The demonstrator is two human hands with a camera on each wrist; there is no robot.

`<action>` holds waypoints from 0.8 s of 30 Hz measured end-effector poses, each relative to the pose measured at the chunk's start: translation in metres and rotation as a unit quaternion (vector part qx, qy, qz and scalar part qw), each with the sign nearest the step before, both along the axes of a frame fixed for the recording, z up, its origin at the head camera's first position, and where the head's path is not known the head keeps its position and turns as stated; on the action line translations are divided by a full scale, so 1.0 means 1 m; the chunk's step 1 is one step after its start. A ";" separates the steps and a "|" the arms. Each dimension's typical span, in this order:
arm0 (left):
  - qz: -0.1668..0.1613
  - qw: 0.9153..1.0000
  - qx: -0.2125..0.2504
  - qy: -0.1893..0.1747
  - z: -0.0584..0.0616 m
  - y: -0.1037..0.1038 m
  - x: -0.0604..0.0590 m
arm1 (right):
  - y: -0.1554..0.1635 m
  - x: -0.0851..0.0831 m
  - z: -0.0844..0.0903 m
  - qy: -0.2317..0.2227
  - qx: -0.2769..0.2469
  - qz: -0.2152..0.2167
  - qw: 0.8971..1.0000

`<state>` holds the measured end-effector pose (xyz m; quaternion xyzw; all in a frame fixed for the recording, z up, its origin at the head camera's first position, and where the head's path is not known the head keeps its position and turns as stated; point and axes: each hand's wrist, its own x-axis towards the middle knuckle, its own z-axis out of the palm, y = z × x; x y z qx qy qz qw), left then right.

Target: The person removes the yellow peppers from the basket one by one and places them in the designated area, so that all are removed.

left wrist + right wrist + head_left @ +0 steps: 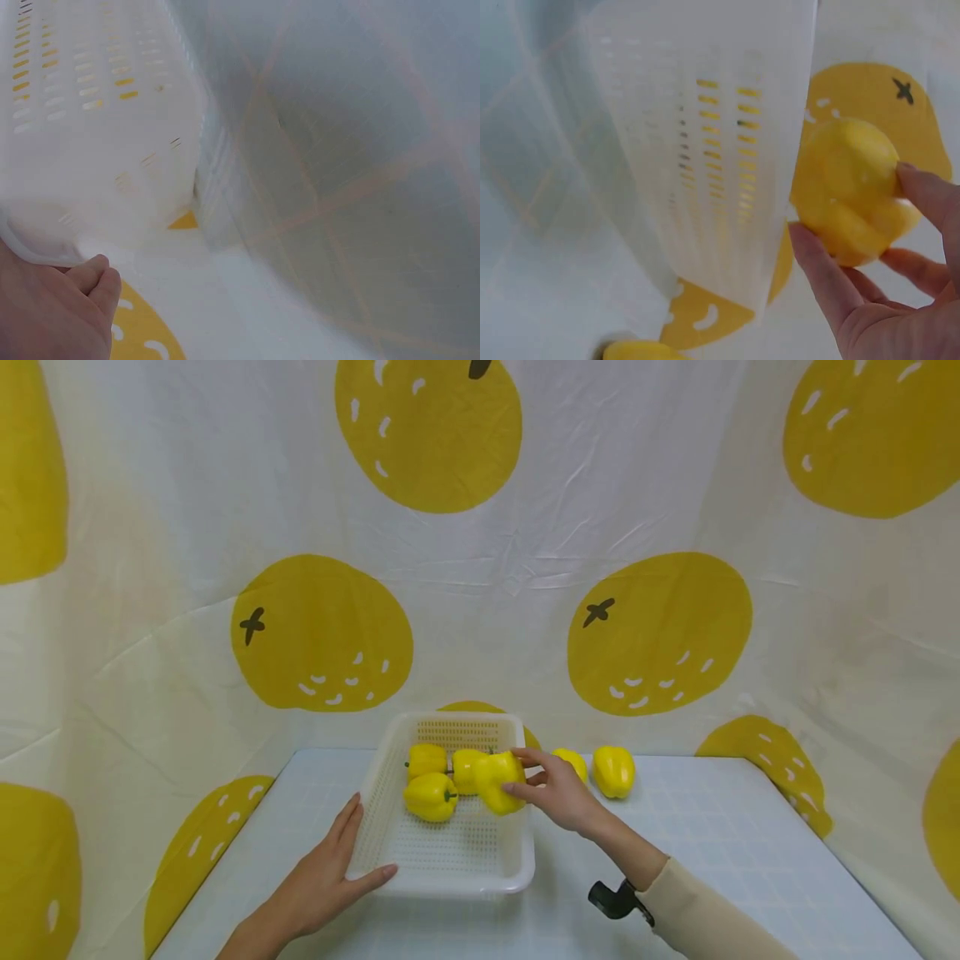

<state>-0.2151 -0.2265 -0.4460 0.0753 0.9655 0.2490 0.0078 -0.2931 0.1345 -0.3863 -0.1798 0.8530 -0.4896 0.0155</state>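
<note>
My right hand holds a yellow bell pepper between thumb and fingers, over the right side of a white plastic basket. In the right wrist view, the held bell pepper is beside the basket's slotted wall. Inside the basket are several other yellow bell peppers, grouped toward the back. My left hand grips the basket's front left corner, thumb over the front rim and fingers along the left side. The left wrist view shows its fingers at the rim.
Two yellow bell peppers sit on the table right of the basket, one partly behind my right hand. A cloth with big yellow fruit prints hangs behind and at both sides. A black wrist device is on my right wrist.
</note>
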 end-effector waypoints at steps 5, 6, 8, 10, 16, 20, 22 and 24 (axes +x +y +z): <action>0.001 1.000 0.000 0.001 -0.003 -0.001 0.001 | 0.022 -0.003 0.001 0.004 -0.003 -0.019 1.000; 0.000 1.000 0.002 0.001 -0.003 -0.001 0.001 | 0.026 -0.004 0.002 0.005 -0.005 -0.021 1.000; 0.000 1.000 0.002 0.002 -0.004 -0.001 0.000 | 0.035 -0.004 0.002 0.006 -0.002 -0.027 1.000; 0.001 1.000 0.002 0.001 -0.004 -0.001 0.000 | 0.043 -0.005 0.002 0.008 0.003 -0.031 0.999; 0.012 1.000 -0.001 -0.010 -0.004 0.000 -0.001 | 0.067 -0.012 -0.001 0.016 0.016 -0.039 0.999; 0.013 1.000 0.001 -0.011 -0.003 0.001 -0.001 | 0.083 -0.016 0.000 0.019 0.024 -0.043 0.999; 0.012 1.000 0.001 -0.011 -0.003 0.001 -0.001 | 0.091 -0.018 0.002 0.015 0.029 -0.049 0.998; 0.009 1.000 0.001 -0.008 -0.003 0.001 -0.002 | 0.100 -0.021 0.003 0.011 0.036 -0.056 0.998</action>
